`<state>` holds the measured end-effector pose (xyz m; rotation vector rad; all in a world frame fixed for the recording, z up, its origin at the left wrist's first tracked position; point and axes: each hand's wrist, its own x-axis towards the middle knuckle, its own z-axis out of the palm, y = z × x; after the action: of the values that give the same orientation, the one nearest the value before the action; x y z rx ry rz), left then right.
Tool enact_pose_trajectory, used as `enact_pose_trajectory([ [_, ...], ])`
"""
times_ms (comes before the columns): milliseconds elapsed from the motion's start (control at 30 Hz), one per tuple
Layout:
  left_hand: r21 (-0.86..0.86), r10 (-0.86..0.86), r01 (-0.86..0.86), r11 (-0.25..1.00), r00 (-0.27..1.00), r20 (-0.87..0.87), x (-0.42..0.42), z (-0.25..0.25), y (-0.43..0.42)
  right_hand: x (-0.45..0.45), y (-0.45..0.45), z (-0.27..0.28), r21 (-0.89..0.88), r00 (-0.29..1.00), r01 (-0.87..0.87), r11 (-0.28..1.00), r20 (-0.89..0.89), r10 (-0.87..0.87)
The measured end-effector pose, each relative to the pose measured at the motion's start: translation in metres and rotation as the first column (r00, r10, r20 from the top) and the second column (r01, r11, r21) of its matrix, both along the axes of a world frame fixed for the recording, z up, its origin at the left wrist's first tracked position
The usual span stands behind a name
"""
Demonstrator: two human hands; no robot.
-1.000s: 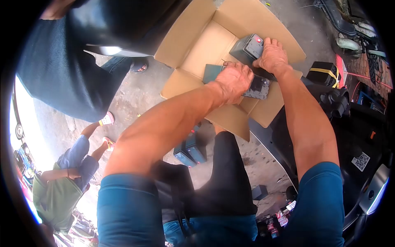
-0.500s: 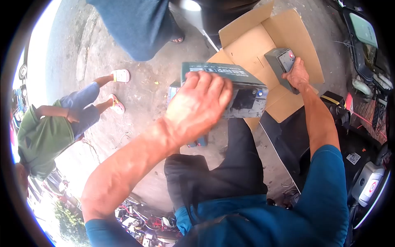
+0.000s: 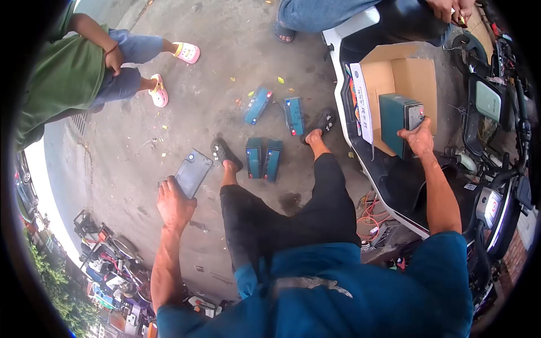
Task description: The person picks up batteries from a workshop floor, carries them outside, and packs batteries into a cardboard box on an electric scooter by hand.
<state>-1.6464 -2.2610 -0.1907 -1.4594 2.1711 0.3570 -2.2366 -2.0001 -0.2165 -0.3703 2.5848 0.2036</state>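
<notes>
On the left, my left hand (image 3: pixel 176 204) grips the near end of a grey-faced battery (image 3: pixel 194 172), low over the pavement beside my foot. My right hand (image 3: pixel 418 138) is closed around the end of a dark green battery (image 3: pixel 393 119) at the open cardboard box (image 3: pixel 415 72). That battery stands against the box's inside, its grey terminal face towards me. Between my feet, several more green batteries (image 3: pixel 254 159) rest on the ground; two are side by side and the others lie farther out.
The box sits on a white-edged scooter (image 3: pixel 344 101) at my right. A person in a green shirt (image 3: pixel 65 84) stands at the left, and another person's jeans (image 3: pixel 321 17) show at the top. Bicycles and clutter (image 3: pixel 112 265) fill the lower left; orange cables (image 3: pixel 372 217) lie by the scooter.
My left hand has carried its battery from in front of me down to the left. My right hand stays on the battery at the box. The view has shifted, revealing the batteries on the ground.
</notes>
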Motion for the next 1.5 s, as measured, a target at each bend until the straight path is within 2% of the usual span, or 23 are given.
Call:
enact_pose_trajectory([
  [100, 0.006, 0.149, -0.149, 0.989, 0.988, 0.030, 0.085, -0.011, 0.004, 0.053, -0.008, 0.046, 0.032, 0.992, -0.085, 0.996, -0.090, 0.088],
  [200, -0.021, 0.283, -0.282, 0.959, 0.958, 0.040, 0.166, -0.054, 0.010, 0.129, -0.048, 0.097, 0.103, 0.987, -0.141, 0.985, -0.065, 0.148],
  [267, -0.024, 0.353, -0.352, 0.936, 0.936, 0.017, 0.212, -0.089, 0.014, 0.179, -0.083, 0.105, 0.106, 0.984, -0.180, 0.978, 0.008, 0.180],
  [367, -0.018, 0.497, -0.497, 0.867, 0.867, 0.010, 0.253, -0.139, 0.016, 0.248, -0.137, 0.077, 0.065, 0.964, -0.225, 0.972, 0.164, 0.212],
  [500, -0.021, 0.684, -0.684, 0.729, 0.729, -0.032, 0.287, -0.209, 0.014, 0.339, -0.200, -0.041, -0.088, 0.890, -0.306, 0.948, 0.327, 0.318],
  [567, 0.000, 0.752, -0.754, 0.657, 0.656, -0.065, 0.297, -0.238, 0.018, 0.393, -0.247, -0.099, -0.073, 0.852, -0.282, 0.956, 0.439, 0.285],
  [633, -0.010, 0.790, -0.797, 0.604, 0.601, -0.123, 0.305, -0.277, 0.008, 0.434, -0.274, -0.181, -0.138, 0.815, -0.416, 0.899, 0.381, 0.436],
  [733, -0.001, 0.808, -0.811, 0.585, 0.583, -0.089, 0.308, -0.328, -0.006, 0.493, -0.322, -0.280, -0.203, 0.760, -0.504, 0.840, 0.358, 0.542],
  [833, -0.081, 0.768, -0.783, 0.617, 0.621, -0.156, 0.310, -0.388, -0.006, 0.541, -0.355, -0.363, -0.255, 0.753, -0.508, 0.823, 0.332, 0.568],
  [867, -0.078, 0.768, -0.777, 0.625, 0.630, -0.117, 0.308, -0.402, -0.009, 0.553, -0.358, -0.385, -0.270, 0.753, -0.507, 0.819, 0.323, 0.573],
  [933, -0.102, 0.738, -0.754, 0.649, 0.657, -0.154, 0.312, -0.441, -0.005, 0.568, -0.363, -0.425, -0.321, 0.750, -0.488, 0.812, 0.321, 0.578],
  [1000, -0.082, 0.745, -0.760, 0.644, 0.648, -0.156, 0.314, -0.465, 0.006, 0.579, -0.359, -0.444, -0.353, 0.757, -0.467, 0.811, 0.314, 0.573],
  [1133, -0.017, 0.810, -0.823, 0.568, 0.562, -0.167, 0.313, -0.478, 0.035, 0.596, -0.345, -0.457, -0.329, 0.750, -0.524, 0.786, 0.260, 0.609],
  [1167, 0.008, 0.830, -0.842, 0.539, 0.530, -0.173, 0.312, -0.479, 0.038, 0.590, -0.338, -0.454, -0.391, 0.757, -0.477, 0.787, 0.272, 0.594],
  [1200, 0.067, 0.815, -0.822, 0.566, 0.545, -0.196, 0.320, -0.479, 0.041, 0.590, -0.323, -0.446, -0.453, 0.766, -0.417, 0.788, 0.291, 0.573],
  [1233, 0.013, 0.733, -0.745, 0.667, 0.652, -0.195, 0.318, -0.458, 0.032, 0.584, -0.304, -0.430, -0.509, 0.784, -0.334, 0.793, 0.317, 0.533],
  [1300, -0.117, 0.556, -0.585, 0.802, 0.805, -0.208, 0.309, -0.420, 0.016, 0.555, -0.255, -0.387, -0.459, 0.893, -0.315, 0.830, 0.152, 0.423],
  [1333, -0.181, 0.435, -0.491, 0.852, 0.856, -0.278, 0.290, -0.398, 0.005, 0.527, -0.224, -0.374, -0.414, 0.935, -0.282, 0.865, 0.085, 0.345],
  [1367, -0.066, 0.422, -0.482, 0.874, 0.818, -0.390, 0.262, -0.380, -0.009, 0.495, -0.192, -0.368, -0.368, 0.965, -0.239, 0.899, 0.017, 0.264],
  [1433, 0.157, 0.420, -0.409, 0.899, 0.704, -0.573, 0.190, -0.346, -0.026, 0.430, -0.136, -0.376, -0.124, 0.974, -0.152, 0.981, -0.185, 0.127],
  [1467, 0.254, 0.399, -0.308, 0.917, 0.692, -0.601, 0.147, -0.333, -0.030, 0.398, -0.121, -0.375, -0.049, 0.986, -0.059, 0.997, -0.158, 0.051],
  [1500, 0.338, 0.381, -0.203, 0.919, 0.678, -0.629, 0.103, -0.330, -0.031, 0.370, -0.102, -0.386, 0.014, 0.982, -0.067, 0.998, -0.177, 0.068],
])
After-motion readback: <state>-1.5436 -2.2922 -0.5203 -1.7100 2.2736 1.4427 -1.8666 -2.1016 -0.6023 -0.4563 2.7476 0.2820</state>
